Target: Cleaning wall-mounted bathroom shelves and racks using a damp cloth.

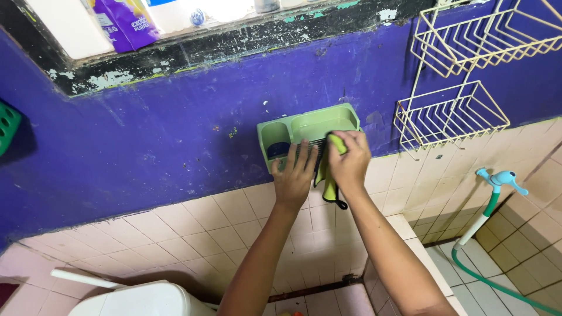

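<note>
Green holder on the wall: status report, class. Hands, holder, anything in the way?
Left hand flat on green holder, steadying. Right hand presses yellow-green cloth against its front. Wire racks to the right, clear of both hands.

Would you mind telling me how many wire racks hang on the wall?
2. The upper rack hangs at the top right, cut off by the frame edge; the lower rack hangs just beneath it, right of the green holder. Others may lie out of view.

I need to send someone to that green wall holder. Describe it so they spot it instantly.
On the purple wall, just above the pink tiles, hangs a pale green plastic holder with two compartments. Unlike the cream wire racks to its right, it is solid-walled.
</note>
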